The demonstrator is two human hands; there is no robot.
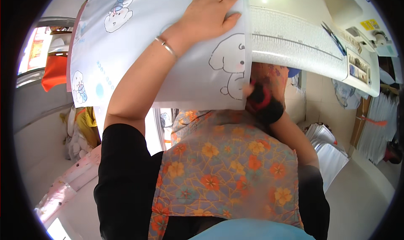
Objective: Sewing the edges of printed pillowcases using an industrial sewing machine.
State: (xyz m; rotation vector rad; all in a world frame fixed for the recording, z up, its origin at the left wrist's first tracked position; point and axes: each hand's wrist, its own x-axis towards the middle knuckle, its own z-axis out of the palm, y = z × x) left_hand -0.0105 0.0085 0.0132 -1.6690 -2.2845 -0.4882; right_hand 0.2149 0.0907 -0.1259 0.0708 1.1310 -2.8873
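Left hand [212, 15]: fingers spread flat, pressing white printed cloth [168, 51] at the worktop [294, 42] near edge. Right hand [252, 93]: mostly hidden beneath the cloth's right edge, grip cannot be told. Risk: overhanging cloth may slide off if pressure eases.

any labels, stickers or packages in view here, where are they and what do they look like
Yellow sticker: on the white machine at upper right, small rectangle, yellow with dark marks.
Picture label: on the right end of the white table edge, rectangular, dark with pale frame.
Printed measuring scale: along the white table top, thin dark lines.
Stacked white packets: floor, lower right, flat, pale.
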